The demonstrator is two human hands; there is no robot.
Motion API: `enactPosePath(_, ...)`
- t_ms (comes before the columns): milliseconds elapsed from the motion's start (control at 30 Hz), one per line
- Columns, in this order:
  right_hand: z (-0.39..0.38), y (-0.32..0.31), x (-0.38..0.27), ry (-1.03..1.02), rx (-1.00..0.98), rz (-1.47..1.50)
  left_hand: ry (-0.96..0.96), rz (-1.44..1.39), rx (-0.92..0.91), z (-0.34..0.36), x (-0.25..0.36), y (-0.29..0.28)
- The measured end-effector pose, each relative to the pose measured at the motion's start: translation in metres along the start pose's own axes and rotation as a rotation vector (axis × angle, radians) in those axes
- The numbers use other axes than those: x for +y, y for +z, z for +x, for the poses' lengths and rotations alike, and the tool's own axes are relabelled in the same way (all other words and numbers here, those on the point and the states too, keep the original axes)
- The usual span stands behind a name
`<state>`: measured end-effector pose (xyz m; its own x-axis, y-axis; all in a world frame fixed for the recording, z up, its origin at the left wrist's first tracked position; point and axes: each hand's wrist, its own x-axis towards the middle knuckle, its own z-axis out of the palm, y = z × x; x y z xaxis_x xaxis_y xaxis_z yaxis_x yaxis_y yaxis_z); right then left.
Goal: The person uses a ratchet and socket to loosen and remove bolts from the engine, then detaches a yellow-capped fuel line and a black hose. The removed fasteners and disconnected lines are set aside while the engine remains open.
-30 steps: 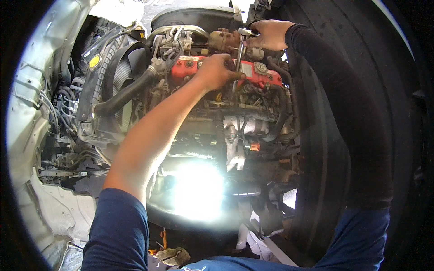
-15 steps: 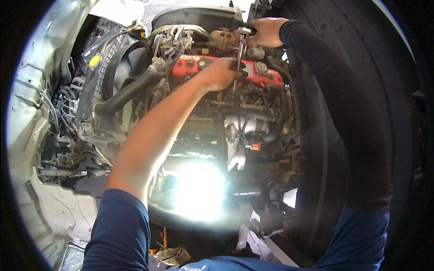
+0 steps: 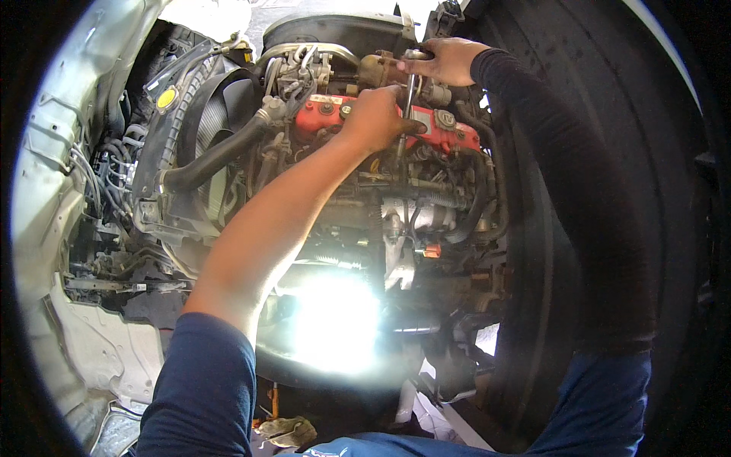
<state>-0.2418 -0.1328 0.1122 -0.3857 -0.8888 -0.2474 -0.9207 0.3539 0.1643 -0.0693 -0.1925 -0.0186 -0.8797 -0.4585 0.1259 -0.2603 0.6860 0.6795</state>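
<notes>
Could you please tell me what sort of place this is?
Probably a vehicle repair workspace, judging by the red engine cover, the thick black hose and the long metal tool.

Metal tool blocks middle of red cover; room above cover's right end.

White light glows near 6 o'clock. Pale floor shows at 11. Dark panel at 3.

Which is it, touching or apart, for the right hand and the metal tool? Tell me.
Touching. The head view shows the right hand closed around the upper end of the metal tool, with no gap between them.
</notes>
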Motion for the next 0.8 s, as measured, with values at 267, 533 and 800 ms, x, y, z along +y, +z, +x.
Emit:
enactPosePath(267,0.003,0.006,0.000,-0.046,0.062,0.085,0.023,-0.279,-0.172,-0.002,-0.003,-0.003)
enactPosePath(533,0.005,0.016,0.005,-0.078,0.126,0.073,-0.010,-0.300,-0.045,-0.004,-0.001,0.017)
enactPosePath(800,0.008,0.017,0.005,-0.061,0.092,0.101,-0.024,-0.070,0.060,-0.005,-0.006,0.019)
